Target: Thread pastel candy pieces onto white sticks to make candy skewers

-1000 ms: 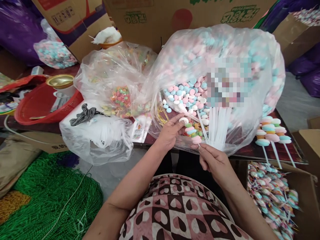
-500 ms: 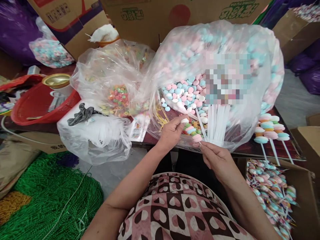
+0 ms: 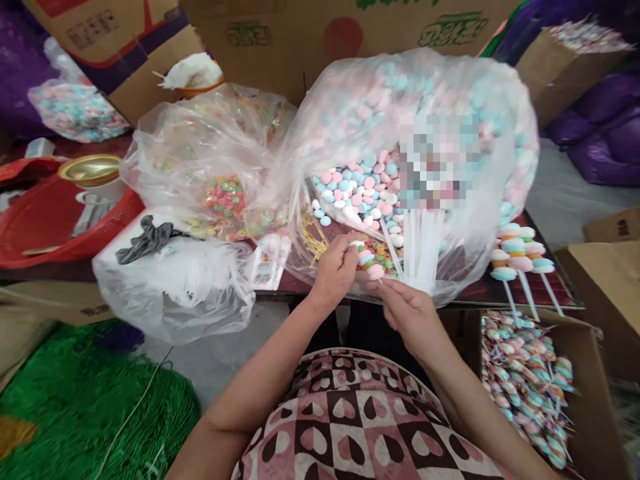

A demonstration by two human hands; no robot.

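Observation:
Between my hands is a marshmallow skewer (image 3: 371, 261), with pink, blue and white pieces and gummy rings threaded on a white stick. The fingers of my left hand (image 3: 334, 272) close around its upper end and partly cover it. My right hand (image 3: 409, 308) pinches the bare stick at the lower end. Just beyond lies a large clear bag of marshmallows (image 3: 350, 190), open toward me. White sticks (image 3: 421, 250) stand bunched at its mouth, and loose gummy rings (image 3: 387, 257) lie right behind the skewer.
Finished skewers (image 3: 520, 253) rest on the table's right edge, above a carton of wrapped ones (image 3: 530, 387). To the left are a bag of gummy rings (image 3: 225, 200), a bag of white items (image 3: 185, 280) and a red basket (image 3: 107, 223). Green cord (image 3: 100, 400) heaps on the floor.
The view has shifted, so most things sit a little further left. My left hand's fingers have curled more tightly over the skewer's top; the right hand still pinches the stick.

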